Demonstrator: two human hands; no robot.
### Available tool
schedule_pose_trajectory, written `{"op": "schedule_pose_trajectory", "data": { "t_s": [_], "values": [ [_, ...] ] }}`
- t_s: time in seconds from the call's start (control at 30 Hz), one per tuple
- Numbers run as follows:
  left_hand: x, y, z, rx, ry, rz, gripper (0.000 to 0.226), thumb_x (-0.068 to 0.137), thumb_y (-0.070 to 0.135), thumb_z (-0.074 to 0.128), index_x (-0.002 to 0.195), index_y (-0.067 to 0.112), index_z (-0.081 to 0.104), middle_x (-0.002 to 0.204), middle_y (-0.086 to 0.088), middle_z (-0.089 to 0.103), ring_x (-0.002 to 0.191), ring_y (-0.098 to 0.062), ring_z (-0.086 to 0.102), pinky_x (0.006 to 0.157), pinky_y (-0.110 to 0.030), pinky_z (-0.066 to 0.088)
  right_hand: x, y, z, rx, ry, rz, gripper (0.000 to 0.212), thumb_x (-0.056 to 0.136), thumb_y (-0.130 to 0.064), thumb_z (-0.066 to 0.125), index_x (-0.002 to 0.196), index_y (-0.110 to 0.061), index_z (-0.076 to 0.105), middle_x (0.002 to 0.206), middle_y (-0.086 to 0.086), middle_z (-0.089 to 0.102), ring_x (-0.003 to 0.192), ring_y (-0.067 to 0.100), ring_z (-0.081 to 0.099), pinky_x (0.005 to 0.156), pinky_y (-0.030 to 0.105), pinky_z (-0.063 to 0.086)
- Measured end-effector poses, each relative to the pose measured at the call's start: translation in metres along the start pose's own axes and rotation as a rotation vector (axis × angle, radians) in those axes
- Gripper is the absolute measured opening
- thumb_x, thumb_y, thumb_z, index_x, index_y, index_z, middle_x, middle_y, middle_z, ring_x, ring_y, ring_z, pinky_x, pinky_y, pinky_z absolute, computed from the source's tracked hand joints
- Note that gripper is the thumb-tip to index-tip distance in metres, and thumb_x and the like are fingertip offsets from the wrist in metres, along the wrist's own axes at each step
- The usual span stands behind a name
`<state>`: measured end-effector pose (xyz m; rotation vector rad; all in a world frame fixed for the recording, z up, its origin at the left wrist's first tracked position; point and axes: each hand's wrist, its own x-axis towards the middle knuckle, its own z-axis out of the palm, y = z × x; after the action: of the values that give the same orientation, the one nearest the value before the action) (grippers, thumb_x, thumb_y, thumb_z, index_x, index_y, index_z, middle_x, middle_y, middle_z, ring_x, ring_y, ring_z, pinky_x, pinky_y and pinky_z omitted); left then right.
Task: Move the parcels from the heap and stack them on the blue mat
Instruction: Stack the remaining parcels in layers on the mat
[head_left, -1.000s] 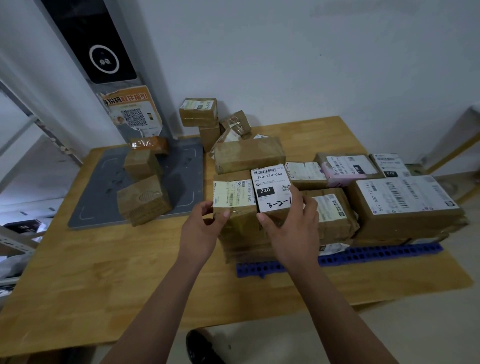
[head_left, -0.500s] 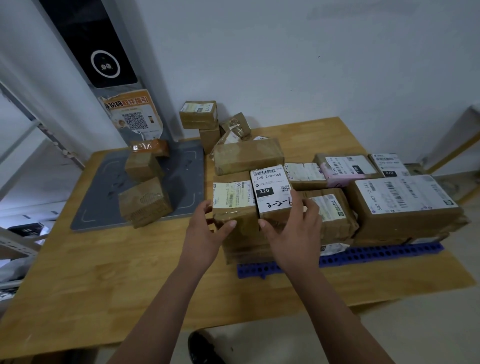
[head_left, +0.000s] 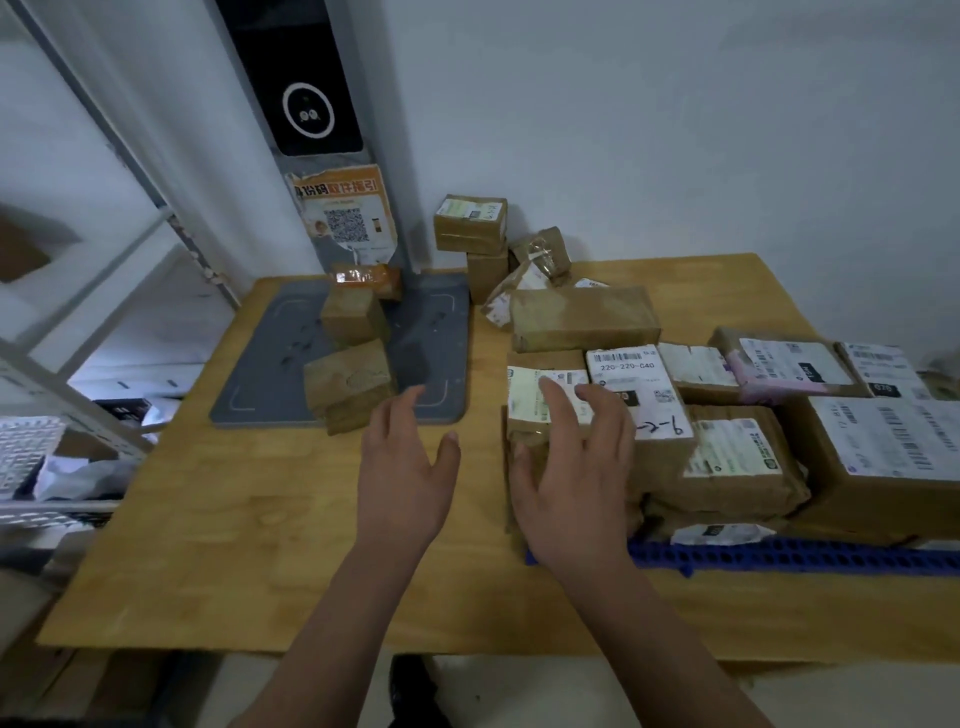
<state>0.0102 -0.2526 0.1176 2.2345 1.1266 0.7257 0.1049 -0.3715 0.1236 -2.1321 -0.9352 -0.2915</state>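
Several brown taped parcels are stacked on the blue mat (head_left: 810, 555) at the table's right; the left front one (head_left: 530, 400) bears a white-green label, beside a parcel marked 220-220-040 (head_left: 631, 371). More parcels form the heap (head_left: 470, 226) by the back wall, and three parcels (head_left: 348, 379) lie on the grey pad (head_left: 441, 332). My right hand (head_left: 571, 483) hovers open over the front of the stack, fingers spread. Left of the stack, my left hand (head_left: 402, 467) is open above the bare table, holding nothing.
The wooden table (head_left: 234, 545) ends close to me and at the left. A white metal shelf frame (head_left: 78, 332) with clutter stands left. A grey post with a black scanner screen (head_left: 306, 111) and an orange QR notice rises behind the pad.
Both hands have let go of the labelled parcels on the stack. My left hand has moved left off the stack, and my right hand has opened and lifted slightly.
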Motion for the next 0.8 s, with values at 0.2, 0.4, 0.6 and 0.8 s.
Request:
{"op": "schedule_pose_trajectory", "data": {
  "t_s": [0.2,0.4,0.6,0.8],
  "values": [
    [0.041,-0.054,-0.022,-0.036,0.004,-0.143,0.054,0.088,0.022,0.062,0.138,0.022,0.042,0.137,-0.001,0.044,0.125,-0.021,0.042,0.099,-0.035,0.040,0.018,-0.050,0.058,0.015,-0.141,-0.150,0.062,0.078,-0.015,0.063,0.136,-0.018,0.042,0.135,0.009,0.029,0.130,0.033,0.031,0.105,0.049,0.040],
    [0.093,-0.136,-0.039,-0.043,-0.074,-0.280,0.056,0.087,0.020,0.063,0.139,0.015,0.041,0.136,-0.006,0.043,0.123,-0.027,0.045,0.098,-0.038,0.040,0.041,-0.084,0.150,-0.111,-0.403,-0.068,0.066,0.086,-0.023,0.060,0.146,-0.025,0.034,0.148,0.006,0.021,0.140,0.023,0.016,0.107,0.029,0.026],
    [0.160,-0.224,-0.042,-0.086,-0.285,-0.446,0.070,0.092,0.025,0.062,0.150,0.015,0.025,0.150,-0.007,0.034,0.135,-0.028,0.038,0.100,-0.037,0.038,0.081,-0.092,0.256,0.017,-0.733,0.282,0.081,0.093,-0.024,0.058,0.154,-0.028,0.005,0.161,0.002,0.005,0.146,0.024,0.015,0.110,0.038,0.036],
    [0.212,-0.281,-0.018,-0.111,-0.495,-0.507,0.081,0.091,0.030,0.067,0.152,0.010,0.018,0.151,-0.010,0.036,0.134,-0.029,0.041,0.091,-0.036,0.042,0.114,-0.070,0.337,0.058,-0.854,0.524,0.098,0.092,-0.032,0.064,0.155,-0.023,-0.011,0.155,0.005,0.032,0.117,0.027,0.056,0.082,0.037,0.053]
  ]
}}
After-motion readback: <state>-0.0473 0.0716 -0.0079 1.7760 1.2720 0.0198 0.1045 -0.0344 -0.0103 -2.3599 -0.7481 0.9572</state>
